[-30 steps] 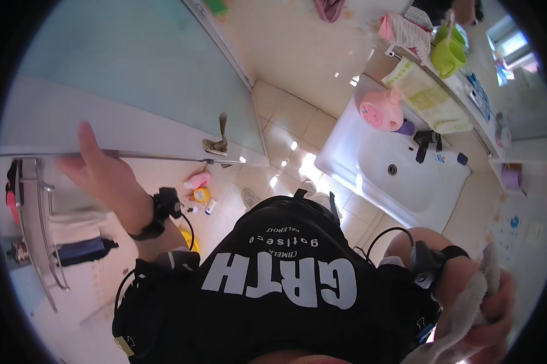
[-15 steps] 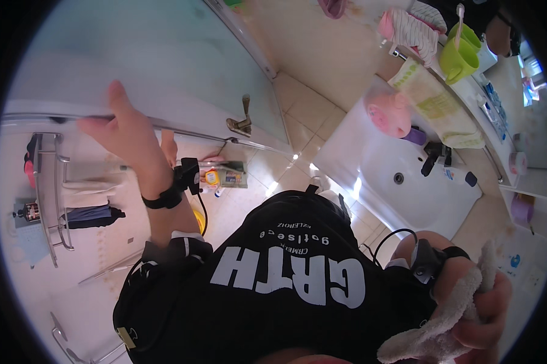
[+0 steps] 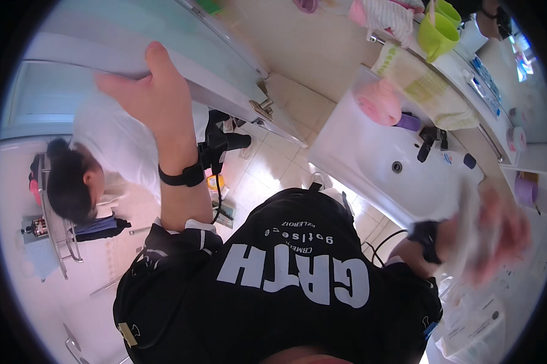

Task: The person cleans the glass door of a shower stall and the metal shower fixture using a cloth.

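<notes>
A person in a black shirt with white lettering stands at a white sink [image 3: 376, 164] in a tiled bathroom, seen from above. The left hand [image 3: 149, 97], up and left of the sink, is spread flat with fingers wide against the edge of a frosted glass door [image 3: 134, 42]; it grips nothing, and a black wrist strap [image 3: 179, 176] circles the arm below it. The right hand [image 3: 492, 233], just below and right of the sink's basin, is blurred by motion and closed around a pale crumpled cloth [image 3: 470, 224]; how tightly the fingers close cannot be told through the blur.

The door's metal handle [image 3: 262, 108] juts toward the sink, leaving a narrow strip of beige floor tile [image 3: 267, 164] between door edge and sink front. A dark tap [image 3: 430, 138] stands at the sink's far rim, with a pink round object [image 3: 378, 103] on the rim to its left and a small purple bottle [image 3: 409, 122] between them. Beyond the sink, a green cup [image 3: 437, 33] sits on a shelf [image 3: 467, 67] along the wall.

Far left of the sink, another person's dark-haired head [image 3: 67, 188] shows beside a metal rack [image 3: 52, 230]. Below the sink, at the lower right, white papers [image 3: 479, 327] lie on a surface touching the picture's rim.
</notes>
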A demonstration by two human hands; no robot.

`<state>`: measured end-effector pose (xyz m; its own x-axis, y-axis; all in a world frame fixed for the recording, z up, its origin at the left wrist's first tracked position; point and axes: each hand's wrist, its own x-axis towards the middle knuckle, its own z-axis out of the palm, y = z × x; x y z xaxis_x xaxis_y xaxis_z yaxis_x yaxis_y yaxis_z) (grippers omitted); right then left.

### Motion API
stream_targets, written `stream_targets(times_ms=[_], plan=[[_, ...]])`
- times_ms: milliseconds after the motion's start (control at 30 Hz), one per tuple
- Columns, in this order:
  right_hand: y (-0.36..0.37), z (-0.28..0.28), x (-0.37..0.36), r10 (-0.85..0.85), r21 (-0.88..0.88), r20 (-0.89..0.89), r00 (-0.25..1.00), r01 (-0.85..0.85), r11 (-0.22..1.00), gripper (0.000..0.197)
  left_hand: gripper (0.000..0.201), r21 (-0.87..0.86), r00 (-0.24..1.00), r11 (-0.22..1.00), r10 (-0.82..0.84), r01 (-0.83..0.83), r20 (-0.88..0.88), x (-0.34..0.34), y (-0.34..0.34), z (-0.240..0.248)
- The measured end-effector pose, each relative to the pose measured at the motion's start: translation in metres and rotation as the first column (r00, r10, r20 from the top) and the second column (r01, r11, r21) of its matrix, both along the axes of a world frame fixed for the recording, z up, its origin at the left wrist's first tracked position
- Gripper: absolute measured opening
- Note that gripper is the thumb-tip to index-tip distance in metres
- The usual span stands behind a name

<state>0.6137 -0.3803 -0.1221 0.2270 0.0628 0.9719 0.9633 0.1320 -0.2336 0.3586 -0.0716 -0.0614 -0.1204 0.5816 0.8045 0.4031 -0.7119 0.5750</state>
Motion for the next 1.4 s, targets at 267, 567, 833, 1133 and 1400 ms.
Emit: stream_targets(times_ms=[267, 567, 833, 1133, 1400], plan=[[0.047, -0.266, -0.054, -0.058, 0.628, -0.469, -0.881, -0.379, 0.68, 0.031, 0.06, 0.062, 0.998, 0.996, -0.059, 0.058, 0.005, 0.01, 0.022, -0.014], [0.21, -0.025, -0.097, 0.362, 0.689, -0.725, -0.586, -0.619, 0.378, 0.03, 0.072, 0.075, 0.999, 0.997, -0.028, 0.025, 0.042, -0.002, 0.023, -0.027], [0.269, 0.025, -0.185, 0.597, -0.15, -0.74, 0.31, -0.941, 0.304, 0.034, 0.065, 0.011, 0.955, 0.956, -0.293, 0.294, -0.036, -0.044, 0.019, -0.055], [0.287, 0.199, -0.196, 0.827, -0.23, -0.369, 0.424, -0.904, 0.361, 0.037, 0.065, 0.199, 0.972, 0.953, -0.209, 0.228, -0.111, -0.051, 0.031, -0.059], [0.318, 0.273, -0.189, 0.627, -0.121, 0.156, 0.763, -0.616, 0.779, 0.055, 0.091, 0.251, 0.991, 0.961, -0.094, 0.114, -0.092, -0.014, 0.029, -0.056]])
